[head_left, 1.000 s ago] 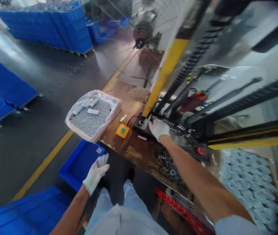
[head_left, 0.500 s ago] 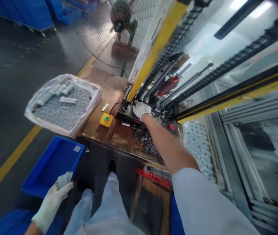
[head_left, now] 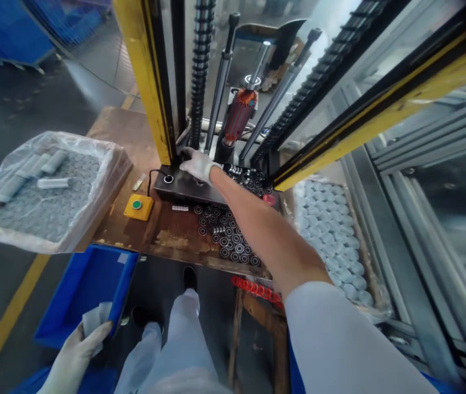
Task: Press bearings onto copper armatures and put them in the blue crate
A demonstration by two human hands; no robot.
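My left hand (head_left: 77, 346), in a white glove, is closed on a piece of white wrapping (head_left: 96, 319) beside the blue crate (head_left: 80, 295). My right hand (head_left: 196, 164), also gloved, reaches across to the black machine base (head_left: 212, 191), by the foot of the yellow column (head_left: 146, 76). Its fingers are curled round a dark spot that I cannot make out. Just right of it, a motor armature (head_left: 239, 117) with copper windings stands upright in the machine. Many small ring bearings (head_left: 236, 246) lie on the wooden bench in front of the base and also on top of it.
A yellow box with a green button (head_left: 137, 206) sits left of the base. Trays of wrapped cylinders stand on both sides, the left tray (head_left: 105, 180) lined with plastic and the right tray (head_left: 331, 230) packed full. A red coiled hose (head_left: 257, 290) hangs below the bench edge.
My view has swung so that the machine appears nearer and more upright. The right hand stays at the base, now close to the left column. The left hand still holds the white wrapping.
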